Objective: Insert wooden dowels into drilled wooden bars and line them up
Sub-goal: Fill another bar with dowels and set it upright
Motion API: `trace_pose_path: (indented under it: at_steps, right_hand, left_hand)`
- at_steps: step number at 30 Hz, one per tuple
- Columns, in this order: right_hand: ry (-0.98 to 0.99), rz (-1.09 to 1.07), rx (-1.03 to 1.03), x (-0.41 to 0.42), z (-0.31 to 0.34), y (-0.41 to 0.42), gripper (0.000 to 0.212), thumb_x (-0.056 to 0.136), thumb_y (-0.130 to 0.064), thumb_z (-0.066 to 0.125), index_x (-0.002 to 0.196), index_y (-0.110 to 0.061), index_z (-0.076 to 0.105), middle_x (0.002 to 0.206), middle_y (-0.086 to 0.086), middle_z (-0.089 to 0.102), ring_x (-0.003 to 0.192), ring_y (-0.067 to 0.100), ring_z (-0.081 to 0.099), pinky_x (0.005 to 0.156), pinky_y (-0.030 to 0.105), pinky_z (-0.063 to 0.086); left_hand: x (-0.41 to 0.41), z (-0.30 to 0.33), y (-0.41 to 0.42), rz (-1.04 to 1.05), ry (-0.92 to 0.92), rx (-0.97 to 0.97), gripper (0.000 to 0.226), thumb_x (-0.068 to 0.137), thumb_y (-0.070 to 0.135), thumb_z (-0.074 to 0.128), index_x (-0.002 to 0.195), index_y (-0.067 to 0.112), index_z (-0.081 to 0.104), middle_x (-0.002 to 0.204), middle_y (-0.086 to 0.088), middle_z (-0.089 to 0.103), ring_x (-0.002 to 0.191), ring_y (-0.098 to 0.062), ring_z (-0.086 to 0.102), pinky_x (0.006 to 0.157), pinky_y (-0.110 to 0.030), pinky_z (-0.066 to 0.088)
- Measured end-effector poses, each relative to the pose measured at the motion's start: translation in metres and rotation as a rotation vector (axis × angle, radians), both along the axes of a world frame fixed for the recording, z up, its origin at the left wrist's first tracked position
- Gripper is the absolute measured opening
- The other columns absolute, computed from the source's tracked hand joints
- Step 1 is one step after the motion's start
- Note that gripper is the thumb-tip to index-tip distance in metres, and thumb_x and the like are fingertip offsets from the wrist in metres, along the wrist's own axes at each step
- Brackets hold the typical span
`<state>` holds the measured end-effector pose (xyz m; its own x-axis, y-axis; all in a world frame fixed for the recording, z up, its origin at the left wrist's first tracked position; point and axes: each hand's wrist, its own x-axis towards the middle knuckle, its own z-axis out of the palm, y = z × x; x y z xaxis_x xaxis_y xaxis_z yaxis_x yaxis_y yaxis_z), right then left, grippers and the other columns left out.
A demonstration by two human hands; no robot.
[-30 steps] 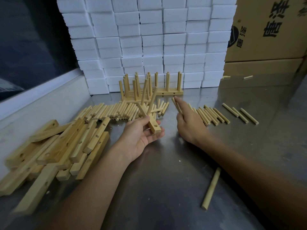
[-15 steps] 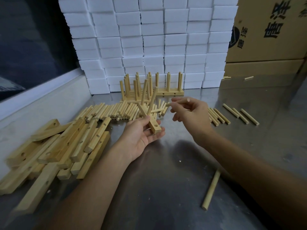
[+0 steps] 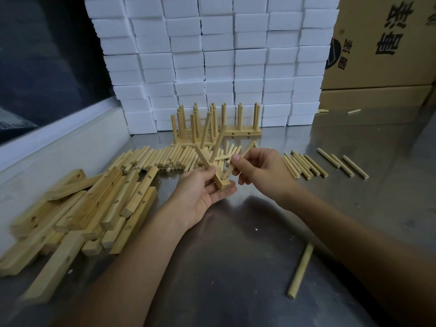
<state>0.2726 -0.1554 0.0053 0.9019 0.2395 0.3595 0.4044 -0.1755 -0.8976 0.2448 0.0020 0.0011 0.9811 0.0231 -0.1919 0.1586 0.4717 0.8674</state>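
Holding the drilled wooden bar (image 3: 213,171) in the left hand (image 3: 203,192), the person brings a loose dowel (image 3: 239,160) to it with the right hand (image 3: 257,168). The bar lies across the left palm, the thumb curled over its side and the fingers under it, so this hand is clamped on the bar. The bar's long axis runs from near the left fingertips, at its near end, away and to the left. One inserted dowel (image 3: 218,143) already stands up from its middle part.

The right thumb and fingers (image 3: 236,159) are pinched together on the loose dowel at about its middle. Its long axis is tilted: the upper end points up and away to the right, above the pinching fingers, and the lower end points down and to the left, below them, touching the bar at the hole close to its near end. I cannot tell if the tip is already inside the hole or only on its edge.

I judge that the coming move depends on this angle. The dowel leans more than its standing neighbour, so the right hand must bring it more upright while pushing down along its axis, and the left hand must keep the bar steady. Pushed while tilted, it may jam or slip off the hole.
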Motion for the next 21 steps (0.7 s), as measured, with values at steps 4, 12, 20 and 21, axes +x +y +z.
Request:
trace_pose_path:
  at_steps: [4,12,20,21]
  right_hand:
    - [-0.197,-0.028,-0.241,-0.003,0.006,0.005,0.009,0.099,-0.018,0.058,0.094,-0.015,0.064,0.083,-0.005,0.066,0.064,0.003,0.066,0.062,0.017,0.055]
    - [-0.343,-0.072,-0.331,-0.006,0.005,0.012,0.021,0.095,-0.025,0.066,0.086,-0.005,0.067,0.074,0.005,0.068,0.067,0.013,0.067,0.064,0.032,0.056]
    - [-0.284,-0.076,-0.211,-0.003,0.001,0.012,0.027,0.09,-0.027,0.072,0.08,-0.002,0.068,0.072,0.01,0.069,0.067,0.024,0.069,0.065,0.046,0.057]
    - [-0.278,-0.077,-0.218,-0.003,0.002,0.011,0.026,0.09,-0.025,0.071,0.081,-0.002,0.068,0.072,0.009,0.069,0.067,0.022,0.069,0.066,0.045,0.058]
  left_hand:
    - [0.001,-0.002,0.001,-0.007,-0.013,0.013,0.024,0.103,0.008,0.045,0.121,-0.001,0.058,0.106,-0.023,0.07,0.08,-0.031,0.075,0.059,-0.036,0.059]
    - [0.002,-0.003,0.002,-0.018,-0.024,0.017,0.024,0.103,0.005,0.041,0.115,-0.002,0.061,0.103,-0.023,0.073,0.086,-0.031,0.074,0.061,-0.039,0.06]
    - [0.004,-0.003,0.002,-0.009,-0.028,0.029,0.023,0.103,0.004,0.041,0.11,-0.001,0.062,0.099,-0.022,0.073,0.081,-0.029,0.075,0.058,-0.037,0.059]
    - [0.004,-0.003,0.002,-0.005,-0.029,0.029,0.022,0.103,0.004,0.041,0.112,-0.001,0.061,0.099,-0.022,0.073,0.081,-0.029,0.075,0.057,-0.037,0.059]
